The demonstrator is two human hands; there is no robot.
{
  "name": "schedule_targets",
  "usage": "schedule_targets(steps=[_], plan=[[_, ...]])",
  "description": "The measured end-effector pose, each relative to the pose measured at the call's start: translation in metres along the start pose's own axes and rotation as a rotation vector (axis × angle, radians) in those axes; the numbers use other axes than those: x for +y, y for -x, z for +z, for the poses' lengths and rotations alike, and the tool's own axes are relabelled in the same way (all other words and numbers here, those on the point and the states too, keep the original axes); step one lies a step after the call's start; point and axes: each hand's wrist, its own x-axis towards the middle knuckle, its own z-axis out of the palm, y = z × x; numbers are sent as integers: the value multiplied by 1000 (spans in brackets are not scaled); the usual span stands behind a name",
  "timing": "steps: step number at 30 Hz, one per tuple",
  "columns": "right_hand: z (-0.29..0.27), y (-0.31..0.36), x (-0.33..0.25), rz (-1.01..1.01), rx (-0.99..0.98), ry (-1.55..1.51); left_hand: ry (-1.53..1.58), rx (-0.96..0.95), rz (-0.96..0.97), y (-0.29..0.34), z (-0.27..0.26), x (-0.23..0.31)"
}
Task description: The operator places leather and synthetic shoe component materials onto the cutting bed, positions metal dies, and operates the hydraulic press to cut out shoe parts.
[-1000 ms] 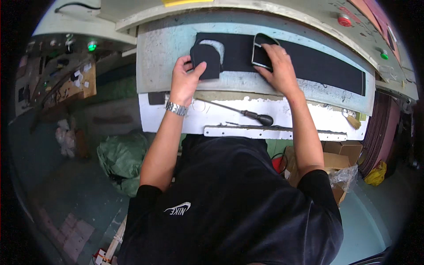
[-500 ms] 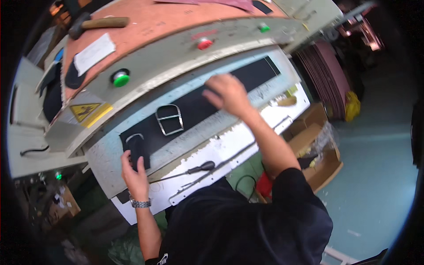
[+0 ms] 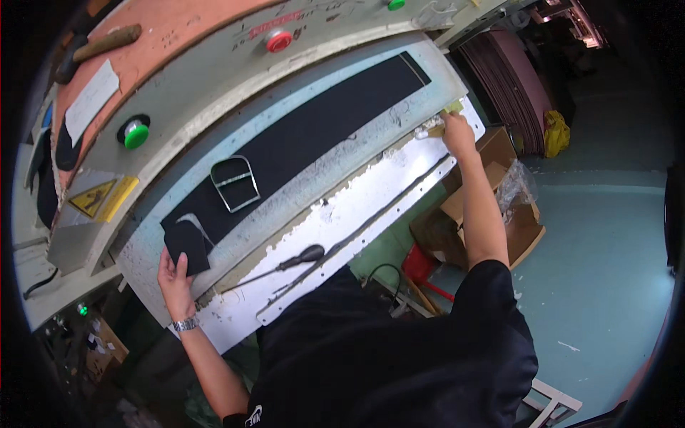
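My left hand (image 3: 175, 289), wearing a metal watch, pinches a black cut piece (image 3: 187, 246) with a rounded top at the near-left end of a long black sheet (image 3: 321, 118). A pale curved gap shows in the sheet beside that piece. On the sheet lies a metal cutting die (image 3: 245, 204), an arched frame with a crossbar, touched by neither hand. Reaching far right, my right hand (image 3: 458, 134) is closed at the edge of the pale cutting board (image 3: 357, 160). Something yellowish (image 3: 452, 107) shows by its fingers; what they grip is mostly hidden.
A black-handled screwdriver-like tool (image 3: 303, 257) lies on the white front ledge (image 3: 364, 210). Behind the board, the machine's beam bears a green button (image 3: 135, 133) and a red button (image 3: 279, 41). A hammer (image 3: 100, 46) rests above. Cardboard boxes (image 3: 524, 235) stand at right.
My right hand has gone from above the black sheet to the board's right edge and closed there. My left hand now holds the cut piece shifted off the sheet's end. The view has shifted.
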Motion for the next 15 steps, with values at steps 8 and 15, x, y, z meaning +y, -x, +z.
schedule_targets(steps=[8,15], plan=[[-76,-48,-27,-179,541,-343,-15,-49,5,-8,1,-7],[-183,-213,-59,-317,833,-460,-27,-45,22,-11,8,2]])
